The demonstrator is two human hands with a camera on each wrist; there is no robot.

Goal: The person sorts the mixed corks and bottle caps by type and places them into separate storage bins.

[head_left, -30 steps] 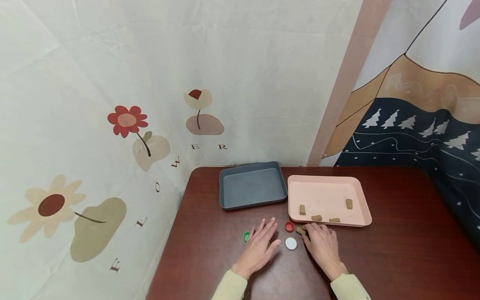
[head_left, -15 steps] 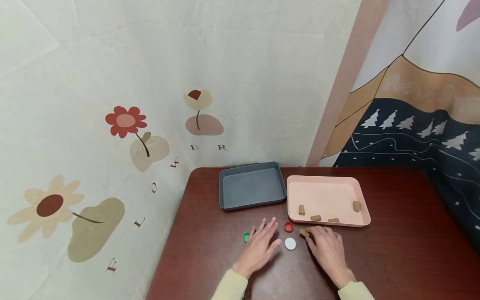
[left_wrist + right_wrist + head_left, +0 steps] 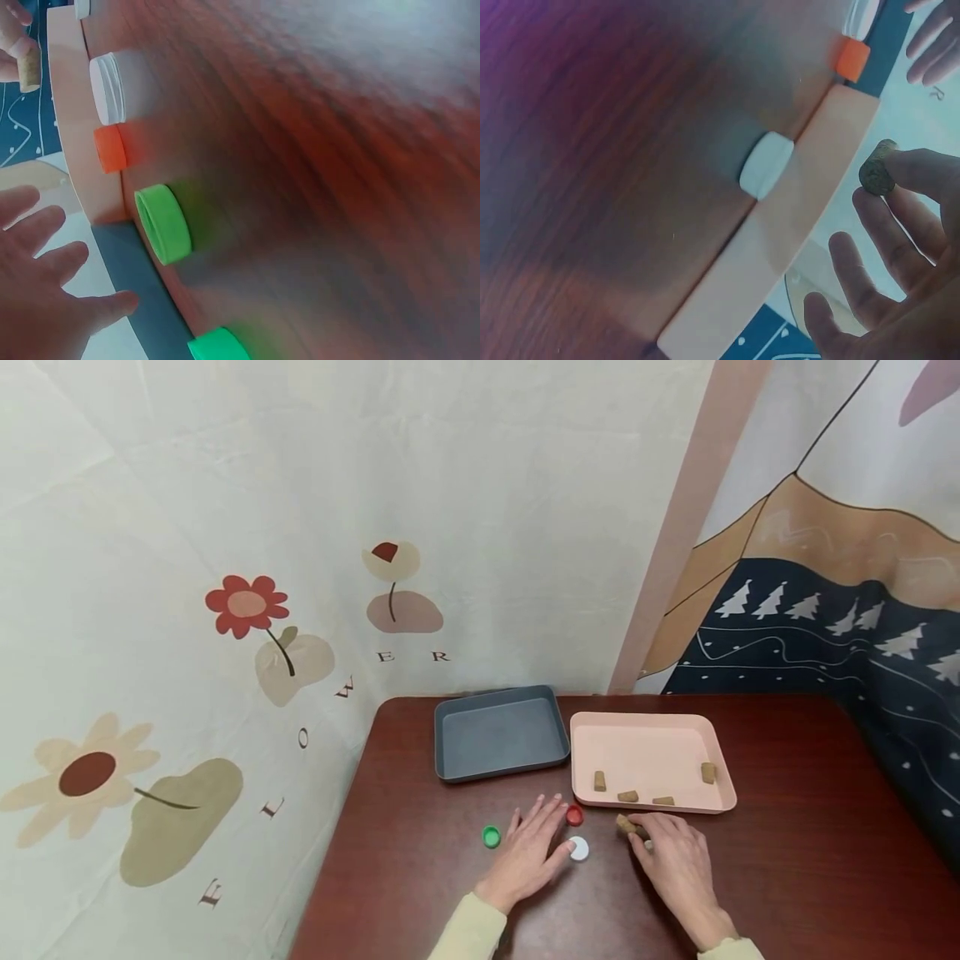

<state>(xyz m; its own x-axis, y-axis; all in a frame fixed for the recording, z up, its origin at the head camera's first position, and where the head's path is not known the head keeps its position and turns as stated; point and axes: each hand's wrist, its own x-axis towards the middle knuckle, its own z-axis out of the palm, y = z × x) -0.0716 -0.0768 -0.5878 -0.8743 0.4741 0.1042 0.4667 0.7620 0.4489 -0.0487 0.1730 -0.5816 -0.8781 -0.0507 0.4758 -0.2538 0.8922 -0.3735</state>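
Observation:
My right hand (image 3: 678, 864) pinches a cork (image 3: 877, 166) between thumb and fingertip, just in front of the pink tray. A white cap (image 3: 766, 165) lies on the table below this hand, mostly covered by it in the head view. My left hand (image 3: 528, 856) is spread with fingers extended over the table, holding nothing. Around it lie a green cap (image 3: 491, 837), a red cap (image 3: 574, 815) and another white cap (image 3: 579, 849). The left wrist view also shows a lime-green cap (image 3: 163, 223), hidden under the left hand in the head view.
A pink tray (image 3: 637, 727) with several corks, one of them at its right side (image 3: 708, 772), stands at the back right. A dark grey tray (image 3: 501, 735) sits to its left. Behind the brown table (image 3: 795, 843) hangs a printed cloth (image 3: 525, 527).
My right hand has shifted right with the cork, away from the red cap. The left hand has slid slightly right, baring the green cap. One cork in the pink tray has moved rightward.

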